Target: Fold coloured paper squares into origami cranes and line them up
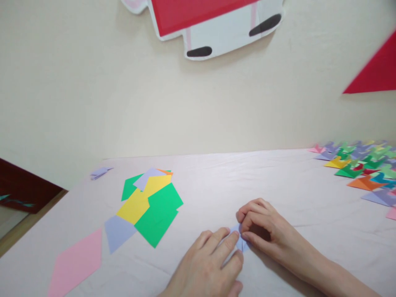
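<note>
Both of my hands rest low in the middle of a table covered with a pale cloth (278,181). Between them lies a small lavender folded paper (240,241), mostly hidden. My left hand (210,264) lies flat over its left part, fingers stretched toward it. My right hand (262,227) is curled, its fingertips pinching and pressing the paper's right edge.
Loose paper squares lie to the left: green (159,216), yellow (139,202), lavender (117,233), pink (77,262). A small folded lavender piece (99,172) sits far left. Several folded colourful pieces (365,165) crowd the right edge. A cream wall with paper cut-outs stands behind.
</note>
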